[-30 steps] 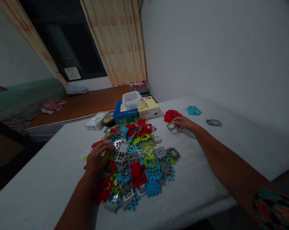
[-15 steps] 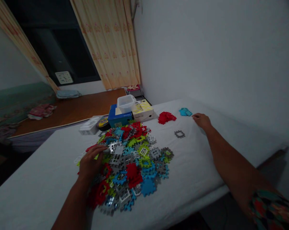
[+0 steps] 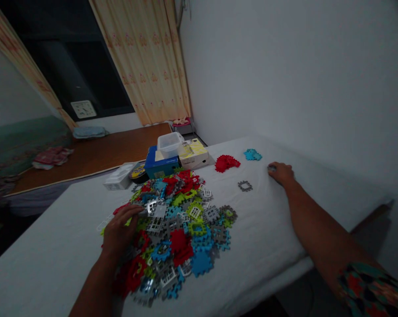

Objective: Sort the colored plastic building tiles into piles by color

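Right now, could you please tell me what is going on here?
A person's left hand is over the left side of a pile of toothed plastic tiles; whether it grips one is unclear. The right hand is at a small gray piece, mostly hidden. Right of the pile, a red cluster, a blue cluster and a gray frame tile lie apart on white cloth.

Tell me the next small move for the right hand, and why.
Probably slide the grey piece at the tips of the right hand toward the hollow grey frame: the red pieces and blue pieces each lie grouped by colour, while these greys lie apart. Whether the hand already grips it isn't clear.
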